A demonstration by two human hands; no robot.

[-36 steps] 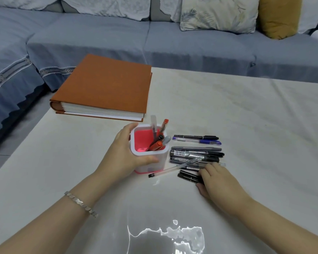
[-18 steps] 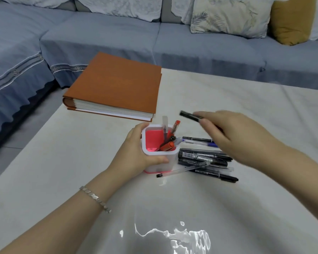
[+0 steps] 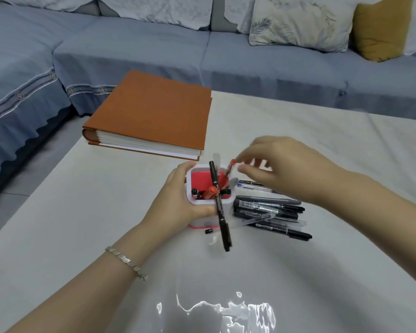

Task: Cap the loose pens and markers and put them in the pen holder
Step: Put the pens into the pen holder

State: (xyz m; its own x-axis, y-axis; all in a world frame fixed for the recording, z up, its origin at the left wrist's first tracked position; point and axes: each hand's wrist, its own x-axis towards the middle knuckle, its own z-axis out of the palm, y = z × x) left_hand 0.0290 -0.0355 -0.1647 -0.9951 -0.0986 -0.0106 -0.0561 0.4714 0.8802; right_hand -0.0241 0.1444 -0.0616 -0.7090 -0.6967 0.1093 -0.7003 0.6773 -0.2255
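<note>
Your left hand (image 3: 178,200) grips the pen holder (image 3: 202,202), with a black pen (image 3: 220,212) leaning out of it. Your right hand (image 3: 281,169) hangs loose and empty above the pens (image 3: 269,207) on the counter (image 3: 82,224).

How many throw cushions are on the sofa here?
2: a leaf-patterned cushion at top right, a mustard cushion beside it, further right. More may sit beyond the frame.

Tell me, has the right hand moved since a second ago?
Yes. The right hand has lifted off the pen pile and moved up and away from the person, now hovering by the far right corner of the pen holder.
</note>
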